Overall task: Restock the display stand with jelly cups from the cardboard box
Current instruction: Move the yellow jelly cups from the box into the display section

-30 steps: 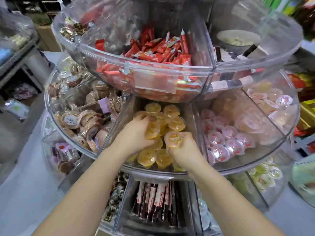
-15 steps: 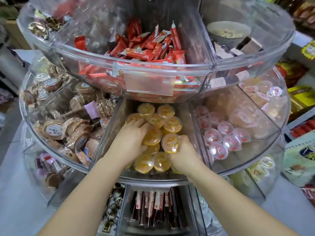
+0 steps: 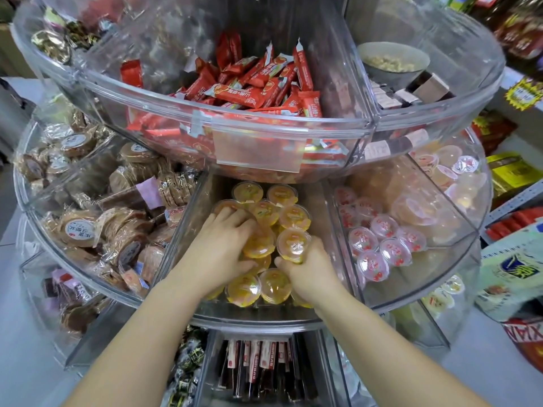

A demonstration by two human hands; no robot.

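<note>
My grip: right hand (image 3: pixel 305 270) still clamped on one yellow jelly cup (image 3: pixel 293 241), left hand (image 3: pixel 224 248) now pressing flatter on the pile, so this compartment (image 3: pixel 255 314) is nearly stocked.

Left hand (image 3: pixel 219 248) rests on yellow jelly cups (image 3: pixel 266 212); right hand (image 3: pixel 308 268) grips one cup (image 3: pixel 292 242).

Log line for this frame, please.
left hand: on yellow cups | right hand: gripping one cup | bin: middle tier
</note>
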